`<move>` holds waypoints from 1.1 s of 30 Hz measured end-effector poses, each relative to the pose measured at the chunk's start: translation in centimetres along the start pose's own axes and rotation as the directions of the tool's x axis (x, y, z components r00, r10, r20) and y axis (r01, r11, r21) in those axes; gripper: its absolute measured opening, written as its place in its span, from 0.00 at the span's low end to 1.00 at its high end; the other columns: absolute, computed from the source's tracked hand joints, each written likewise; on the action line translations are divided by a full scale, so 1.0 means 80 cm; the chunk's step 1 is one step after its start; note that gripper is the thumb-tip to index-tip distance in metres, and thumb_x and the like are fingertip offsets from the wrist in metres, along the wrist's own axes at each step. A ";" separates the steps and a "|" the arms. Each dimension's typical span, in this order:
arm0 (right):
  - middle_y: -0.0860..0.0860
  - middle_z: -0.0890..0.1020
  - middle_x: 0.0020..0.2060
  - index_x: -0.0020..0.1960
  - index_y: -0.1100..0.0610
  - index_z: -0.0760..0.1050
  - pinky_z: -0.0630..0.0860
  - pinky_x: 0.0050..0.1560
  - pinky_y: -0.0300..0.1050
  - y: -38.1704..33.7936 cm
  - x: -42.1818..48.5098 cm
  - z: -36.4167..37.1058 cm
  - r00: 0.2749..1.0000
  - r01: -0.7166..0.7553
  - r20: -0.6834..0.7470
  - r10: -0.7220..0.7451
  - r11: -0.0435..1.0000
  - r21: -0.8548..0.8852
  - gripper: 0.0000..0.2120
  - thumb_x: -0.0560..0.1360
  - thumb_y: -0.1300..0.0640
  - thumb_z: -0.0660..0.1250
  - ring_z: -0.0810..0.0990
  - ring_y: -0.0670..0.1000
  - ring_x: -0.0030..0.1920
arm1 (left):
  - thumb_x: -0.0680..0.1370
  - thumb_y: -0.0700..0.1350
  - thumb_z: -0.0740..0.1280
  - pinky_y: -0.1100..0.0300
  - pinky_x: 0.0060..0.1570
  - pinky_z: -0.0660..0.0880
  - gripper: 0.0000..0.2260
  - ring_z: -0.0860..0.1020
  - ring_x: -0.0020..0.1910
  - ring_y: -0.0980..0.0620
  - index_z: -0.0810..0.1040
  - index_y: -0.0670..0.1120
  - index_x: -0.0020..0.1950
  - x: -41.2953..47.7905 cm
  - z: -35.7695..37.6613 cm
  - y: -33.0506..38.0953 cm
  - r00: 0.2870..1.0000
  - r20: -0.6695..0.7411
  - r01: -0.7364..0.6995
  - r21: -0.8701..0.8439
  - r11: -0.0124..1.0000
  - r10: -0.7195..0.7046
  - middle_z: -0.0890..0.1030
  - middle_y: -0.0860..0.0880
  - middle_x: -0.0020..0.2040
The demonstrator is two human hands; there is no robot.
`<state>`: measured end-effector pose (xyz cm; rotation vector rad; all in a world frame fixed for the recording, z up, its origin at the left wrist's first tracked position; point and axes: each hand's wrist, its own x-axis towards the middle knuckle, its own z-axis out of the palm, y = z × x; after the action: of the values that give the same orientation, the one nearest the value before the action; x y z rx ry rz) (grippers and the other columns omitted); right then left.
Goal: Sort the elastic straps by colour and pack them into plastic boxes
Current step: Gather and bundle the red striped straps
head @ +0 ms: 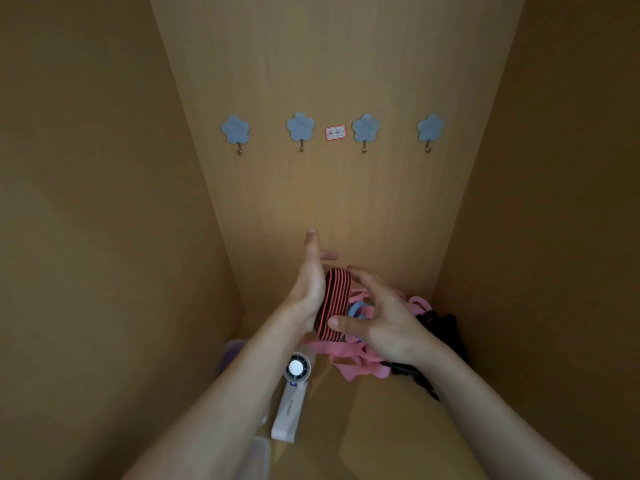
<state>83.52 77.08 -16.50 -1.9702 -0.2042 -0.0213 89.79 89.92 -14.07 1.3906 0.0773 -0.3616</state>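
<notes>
The left forearm [221, 393] hides most of the plastic box [231, 353]; the label [335, 133] is unreadable.

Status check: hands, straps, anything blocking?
Left hand flat against red-and-black striped strap stack; right hand pinches it. Stack above loose pink strap pile, not boxed. White handheld fan lies by left forearm.

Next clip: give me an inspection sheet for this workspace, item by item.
Surface: wooden shelf floor, shadowed.
Job's things: striped strap stack held between both hands; pink straps, blue strap and black straps heaped beneath the right hand; plastic box at left, mostly hidden.
Clutter: white handheld fan between the forearms.
Grips: left hand flat against the stack; right hand pinches it.
Cables: nothing seen.
Surroundings: wooden back panel, four blue flower hooks, small label.
</notes>
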 end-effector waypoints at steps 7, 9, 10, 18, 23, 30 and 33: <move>0.42 0.80 0.52 0.60 0.48 0.68 0.75 0.50 0.31 0.006 0.002 0.051 0.998 0.054 -0.049 -0.050 0.995 0.082 0.30 0.68 0.70 0.77 0.78 0.35 0.52 | 0.81 0.69 0.52 0.53 0.39 0.76 0.31 0.79 0.34 0.44 0.77 0.41 0.54 -0.002 -0.036 -0.020 0.980 -0.111 0.157 -0.067 0.985 -0.164 0.80 0.39 0.43; 0.42 0.80 0.52 0.58 0.48 0.67 0.77 0.49 0.34 0.003 0.010 0.062 0.995 0.068 -0.077 -0.059 0.991 0.112 0.30 0.68 0.72 0.76 0.80 0.36 0.51 | 0.82 0.66 0.52 0.52 0.42 0.78 0.30 0.80 0.41 0.43 0.77 0.40 0.56 -0.013 -0.054 -0.030 0.994 -0.044 0.092 -0.097 0.991 -0.097 0.81 0.38 0.48; 0.44 0.81 0.52 0.59 0.49 0.67 0.78 0.48 0.36 0.001 0.015 0.066 0.994 0.070 -0.089 -0.058 0.989 0.131 0.30 0.68 0.72 0.75 0.81 0.37 0.50 | 0.83 0.64 0.53 0.53 0.44 0.79 0.29 0.81 0.45 0.43 0.76 0.38 0.60 -0.023 -0.062 -0.036 0.999 0.016 0.037 -0.132 0.991 -0.035 0.81 0.38 0.50; 0.46 0.73 0.54 0.61 0.47 0.67 0.78 0.49 0.53 0.011 0.050 0.110 0.968 0.249 0.072 -0.239 0.931 -0.268 0.25 0.68 0.59 0.73 0.78 0.48 0.52 | 0.75 0.42 0.74 0.48 0.62 0.78 0.22 0.81 0.60 0.46 0.74 0.49 0.69 -0.058 -0.160 -0.065 0.973 0.100 -0.226 0.229 0.947 0.208 0.81 0.46 0.63; 0.45 0.69 0.56 0.63 0.48 0.68 0.79 0.45 0.57 0.025 0.067 0.140 0.934 0.356 0.198 -0.299 0.834 -0.421 0.26 0.69 0.59 0.72 0.79 0.52 0.52 | 0.77 0.41 0.74 0.57 0.40 0.82 0.11 0.85 0.47 0.48 0.81 0.43 0.58 -0.051 -0.180 -0.074 0.956 -0.203 -0.158 0.246 0.956 0.210 0.84 0.43 0.55; 0.42 0.80 0.56 0.60 0.46 0.73 0.77 0.58 0.45 0.048 0.088 0.142 0.940 0.255 0.240 -0.244 0.967 -0.016 0.19 0.73 0.56 0.76 0.80 0.44 0.56 | 0.71 0.40 0.76 0.48 0.54 0.81 0.18 0.84 0.52 0.39 0.81 0.36 0.59 -0.041 -0.197 -0.085 0.941 -0.289 -0.192 -0.030 0.981 0.175 0.84 0.36 0.56; 0.51 0.85 0.50 0.56 0.57 0.79 0.80 0.55 0.45 0.048 0.105 0.134 0.942 0.083 0.298 -0.151 0.970 0.228 0.09 0.78 0.66 0.69 0.84 0.50 0.53 | 0.73 0.33 0.74 0.54 0.49 0.82 0.15 0.85 0.48 0.43 0.80 0.33 0.59 -0.035 -0.205 -0.091 0.937 -0.302 -0.182 0.002 0.983 0.174 0.83 0.35 0.55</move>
<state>91.57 86.53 -23.37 -1.7370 -0.5127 0.2298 87.57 105.45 -23.30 1.4065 0.2049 0.0051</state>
